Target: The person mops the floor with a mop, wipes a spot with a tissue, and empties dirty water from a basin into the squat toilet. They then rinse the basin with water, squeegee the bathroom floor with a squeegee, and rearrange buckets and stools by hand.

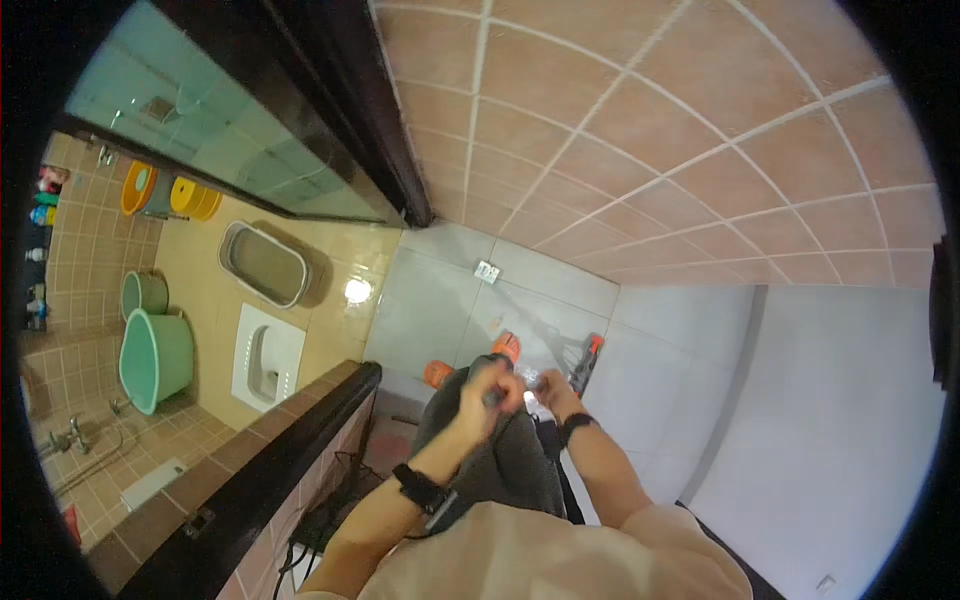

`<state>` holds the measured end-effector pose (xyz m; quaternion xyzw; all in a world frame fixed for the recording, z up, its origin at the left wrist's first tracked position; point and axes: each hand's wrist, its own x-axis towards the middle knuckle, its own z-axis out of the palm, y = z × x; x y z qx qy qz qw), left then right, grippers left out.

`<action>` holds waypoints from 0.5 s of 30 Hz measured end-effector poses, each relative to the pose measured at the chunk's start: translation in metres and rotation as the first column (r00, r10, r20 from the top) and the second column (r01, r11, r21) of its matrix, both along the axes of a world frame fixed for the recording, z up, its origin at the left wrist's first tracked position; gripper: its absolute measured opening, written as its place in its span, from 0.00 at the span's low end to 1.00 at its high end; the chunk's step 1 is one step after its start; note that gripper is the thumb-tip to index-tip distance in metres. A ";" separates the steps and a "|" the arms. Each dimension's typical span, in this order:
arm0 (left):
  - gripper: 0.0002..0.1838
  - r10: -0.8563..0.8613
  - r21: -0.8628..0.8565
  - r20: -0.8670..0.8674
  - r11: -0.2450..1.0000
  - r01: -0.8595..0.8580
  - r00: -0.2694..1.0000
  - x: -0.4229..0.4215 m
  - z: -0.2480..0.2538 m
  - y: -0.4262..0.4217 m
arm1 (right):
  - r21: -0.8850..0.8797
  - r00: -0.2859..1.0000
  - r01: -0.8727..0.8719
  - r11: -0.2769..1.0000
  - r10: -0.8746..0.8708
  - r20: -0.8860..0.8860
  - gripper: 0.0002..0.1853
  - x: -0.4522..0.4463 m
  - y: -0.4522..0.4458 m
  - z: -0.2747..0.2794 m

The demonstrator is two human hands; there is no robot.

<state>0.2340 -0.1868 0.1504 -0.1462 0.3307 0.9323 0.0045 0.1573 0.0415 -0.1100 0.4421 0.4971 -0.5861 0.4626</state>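
Nearest the camera: pale shirt [545, 555], with dark grey trousers [500, 470] beyond. Out in front, left hand [480, 405] with fingers curled closed, apparently gripping a small dark item [492, 397]; type and long axis too blurred to tell. Just to the right, right hand [560, 395] with fingers bent; grip or no grip, cannot tell. Between the two hands, a small white item [532, 402], seemingly nearer the right; whether held, not readable.

Beyond the right fingers, slightly to the right, a black-and-red object [583, 368]: long axis slanting away and rightward, red end farther off. Right hand clearly nearer to it than left; contact not confirmed.

Containers, all on the left side, past the doorway: large green basin [158, 360], with smaller green bucket [146, 292] just beside; contents of both not readable. Near the squat toilet [268, 357], an oval grey-rimmed tub [264, 263], interior brownish; water or bare bottom, cannot tell. Farther off, orange bucket [133, 190] with something pale inside, beside a yellow round container or stool [197, 199].
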 end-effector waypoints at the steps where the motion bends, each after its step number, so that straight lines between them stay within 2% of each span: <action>1: 0.27 0.116 -0.007 0.111 0.993 -0.116 0.987 -0.003 0.012 -0.015 | -0.012 0.998 -0.042 0.999 0.041 -0.036 0.06 -0.004 -0.043 0.011; 2: 0.27 0.232 -0.027 0.215 0.972 -0.232 0.949 -0.010 0.030 -0.032 | -0.025 0.993 -0.087 0.996 0.085 -0.078 0.06 -0.010 -0.075 0.018; 3: 0.26 0.250 -0.006 0.206 0.967 -0.255 0.946 -0.008 0.035 -0.050 | -0.167 0.977 0.209 0.964 -0.197 0.083 0.04 -0.010 -0.095 -0.002; 4: 0.26 0.267 0.014 0.199 0.961 -0.275 0.943 0.001 0.038 -0.071 | -0.213 0.856 0.494 0.843 -0.429 0.288 0.02 -0.010 -0.114 -0.021; 5: 0.26 0.327 0.000 0.207 0.942 -0.334 0.922 0.009 0.043 -0.091 | -0.146 0.961 0.260 0.955 -0.241 0.133 0.02 -0.007 -0.147 0.004; 6: 0.26 0.383 -0.015 0.220 0.921 -0.390 0.897 0.020 0.048 -0.109 | -0.021 1.000 0.010 1.000 -0.010 0.020 0.02 -0.005 -0.183 0.035; 7: 0.26 0.440 -0.086 0.162 0.898 -0.431 0.883 0.033 0.053 -0.122 | -0.052 0.997 -0.055 0.997 0.058 0.057 0.04 0.005 -0.205 0.016; 8: 0.26 0.490 -0.157 0.096 0.867 -0.473 0.866 0.043 0.059 -0.135 | -0.087 0.988 -0.120 0.989 0.128 0.089 0.06 0.014 -0.227 -0.002; 9: 0.26 0.556 -0.159 0.127 0.829 -0.536 0.822 0.056 0.068 -0.143 | -0.039 0.952 -0.296 0.954 0.298 0.063 0.06 0.024 -0.247 0.017; 11: 0.26 0.635 -0.186 0.140 0.771 -0.610 0.760 0.092 0.084 -0.151 | 0.067 0.794 -0.608 0.791 0.607 0.034 0.06 0.042 -0.288 0.087; 12: 0.25 0.655 -0.207 0.124 0.752 -0.626 0.745 0.109 0.089 -0.154 | 0.085 0.356 -0.922 0.379 0.912 -0.203 0.07 0.061 -0.296 0.035; 13: 0.25 0.690 -0.218 0.123 0.720 -0.658 0.714 0.124 0.094 -0.154 | 0.216 -0.198 -0.969 -0.120 0.901 -0.386 0.09 0.084 -0.298 -0.017; 14: 0.26 0.724 -0.230 0.121 0.686 -0.690 0.680 0.138 0.099 -0.154 | 0.049 0.310 -0.941 0.334 0.913 -0.264 0.09 0.102 -0.310 0.030; 15: 0.26 0.738 -0.247 0.125 0.670 -0.700 0.663 0.150 0.104 -0.154 | -0.037 0.731 -0.682 0.731 0.679 -0.068 0.10 0.118 -0.321 0.085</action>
